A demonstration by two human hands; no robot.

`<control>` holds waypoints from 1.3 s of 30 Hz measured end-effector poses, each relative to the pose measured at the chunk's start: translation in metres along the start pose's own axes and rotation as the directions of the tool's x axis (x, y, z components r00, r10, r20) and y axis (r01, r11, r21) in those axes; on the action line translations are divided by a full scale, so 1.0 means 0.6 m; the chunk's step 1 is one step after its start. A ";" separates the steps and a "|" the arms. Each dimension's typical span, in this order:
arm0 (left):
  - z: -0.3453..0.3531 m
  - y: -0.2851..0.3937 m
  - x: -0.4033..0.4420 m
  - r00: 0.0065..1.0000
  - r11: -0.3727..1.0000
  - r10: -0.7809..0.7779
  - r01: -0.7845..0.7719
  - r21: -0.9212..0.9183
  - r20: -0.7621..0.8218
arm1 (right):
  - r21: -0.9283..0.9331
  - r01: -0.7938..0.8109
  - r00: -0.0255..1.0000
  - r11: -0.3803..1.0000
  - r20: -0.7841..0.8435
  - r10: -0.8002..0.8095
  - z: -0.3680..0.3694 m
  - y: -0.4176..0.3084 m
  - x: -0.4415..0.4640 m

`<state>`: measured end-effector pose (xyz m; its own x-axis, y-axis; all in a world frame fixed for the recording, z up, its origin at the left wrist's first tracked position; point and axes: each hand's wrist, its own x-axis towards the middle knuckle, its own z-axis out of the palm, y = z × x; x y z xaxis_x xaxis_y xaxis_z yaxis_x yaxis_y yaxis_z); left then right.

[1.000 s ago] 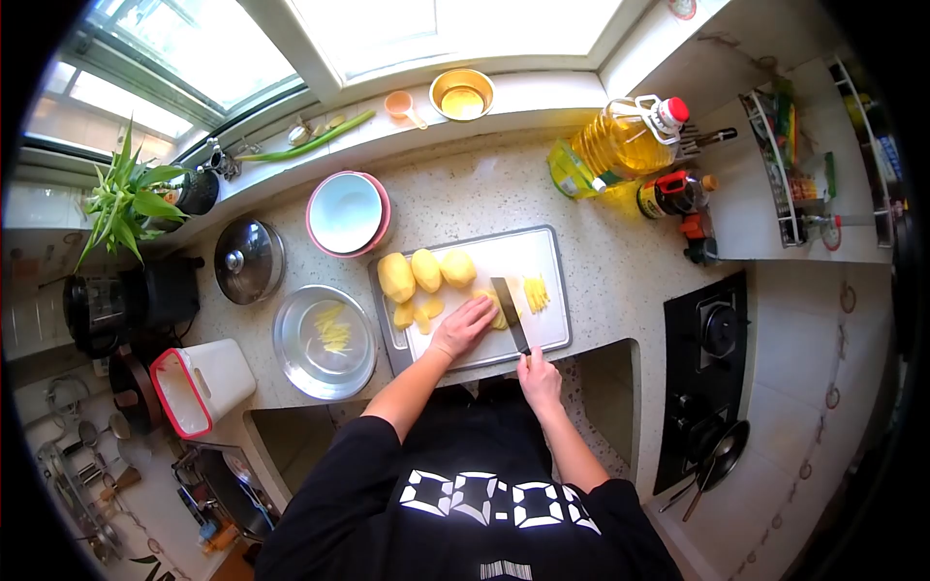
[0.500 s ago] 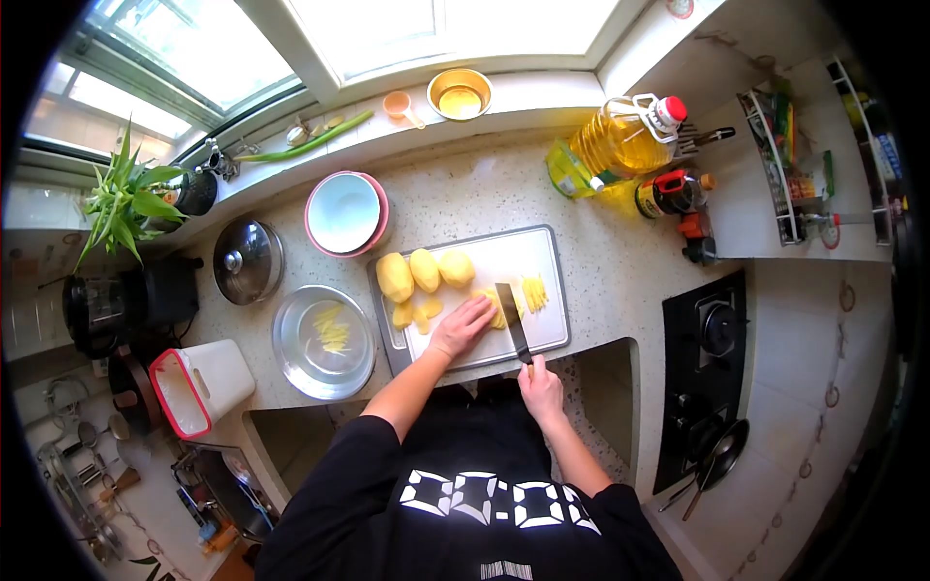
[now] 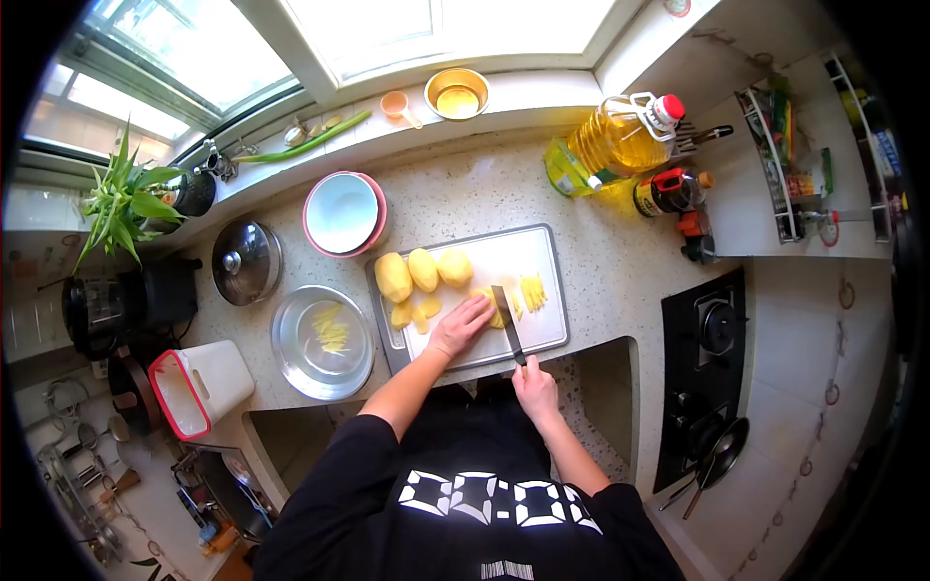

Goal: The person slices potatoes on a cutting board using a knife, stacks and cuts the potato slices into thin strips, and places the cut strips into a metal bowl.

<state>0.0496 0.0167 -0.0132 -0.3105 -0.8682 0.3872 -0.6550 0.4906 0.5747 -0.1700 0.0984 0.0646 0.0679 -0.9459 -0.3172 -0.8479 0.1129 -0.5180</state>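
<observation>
On the cutting board (image 3: 538, 242), my left hand (image 3: 462, 327) presses its fingertips onto sliced potato (image 3: 492, 308), which they partly hide. My right hand (image 3: 536, 389) grips the handle of a kitchen knife (image 3: 509, 324). Its dark blade stands at the right edge of the slices, close to my left fingertips. Right of the blade lies a small pile of potato strips (image 3: 533, 292). Three peeled potatoes (image 3: 423, 270) line the back of the board, with smaller potato pieces (image 3: 401, 314) in front of them, left of my left hand.
Left of the board stands a metal basin (image 3: 286, 363) holding potato strips. Behind it are a lidded pot (image 3: 247, 281) and stacked bowls (image 3: 343, 213). An oil bottle (image 3: 620, 145) and a sauce bottle (image 3: 664, 194) stand back right. A gas stove (image 3: 702, 387) is at right, a white bin (image 3: 218, 382) left.
The knife and my right hand have shifted slightly left, along the sliced potato. My left hand stays in nearly the same place on the slices.
</observation>
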 end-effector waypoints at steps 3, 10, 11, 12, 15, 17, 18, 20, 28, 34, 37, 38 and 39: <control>-0.002 0.000 0.001 1.000 1.000 0.006 -0.006 0.012 0.010 | -0.045 0.006 1.000 0.999 -0.029 -0.007 0.013 0.000 0.014; -0.005 0.001 0.003 1.000 1.000 0.008 -0.008 0.015 0.007 | -0.081 -0.016 0.999 0.997 -0.038 0.013 0.025 0.016 0.029; -0.006 0.001 0.002 1.000 1.000 0.007 -0.007 0.021 0.007 | -0.085 -0.020 0.999 0.996 -0.046 0.016 0.028 0.017 0.030; -0.005 0.000 0.000 1.000 1.000 0.008 -0.008 0.025 0.009 | -0.088 -0.027 0.998 0.996 -0.054 0.022 0.025 0.015 0.029; 0.001 -0.001 -0.001 1.000 1.000 0.010 -0.010 0.018 -0.005 | -0.076 -0.059 0.998 0.995 -0.038 0.057 0.006 0.016 0.031; 0.003 0.001 -0.005 1.000 1.000 -0.006 0.006 -0.001 -0.024 | -0.039 -0.057 0.998 0.998 -0.030 0.055 -0.002 0.013 0.027; 0.004 0.002 -0.004 0.999 1.000 -0.013 0.012 -0.013 -0.034 | -0.012 -0.042 0.998 0.999 -0.038 0.041 -0.005 0.013 0.024; 0.004 0.001 -0.004 1.000 1.000 -0.003 0.003 0.002 -0.026 | 0.019 -0.021 0.999 1.000 -0.040 0.022 -0.010 0.012 0.016; 0.000 -0.002 -0.004 1.000 1.000 0.016 -0.017 -0.020 -0.025 | 0.030 -0.011 1.000 0.999 -0.020 0.012 -0.020 -0.008 -0.012; 0.002 -0.003 -0.005 0.999 0.999 0.021 -0.021 -0.028 -0.032 | 0.016 0.000 1.000 1.000 -0.019 0.000 -0.016 -0.004 -0.013; 0.003 -0.005 -0.006 1.000 1.000 0.017 -0.017 -0.022 -0.027 | -0.008 -0.013 1.000 1.000 -0.004 0.013 -0.009 -0.003 -0.013; 0.004 -0.004 -0.006 1.000 1.000 0.013 -0.014 -0.019 -0.024 | -0.004 -0.019 1.000 1.000 0.003 0.019 -0.007 -0.002 -0.012; 0.004 -0.003 -0.005 1.000 1.000 0.010 -0.011 -0.017 -0.021 | 0.000 -0.025 1.000 1.000 0.010 0.025 -0.006 -0.003 -0.011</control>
<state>0.0501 0.0184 -0.0176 -0.3029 -0.8613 0.4079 -0.6402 0.5009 0.5824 -0.1710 0.1033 0.0703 0.0519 -0.9397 -0.3381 -0.8491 0.1367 -0.5102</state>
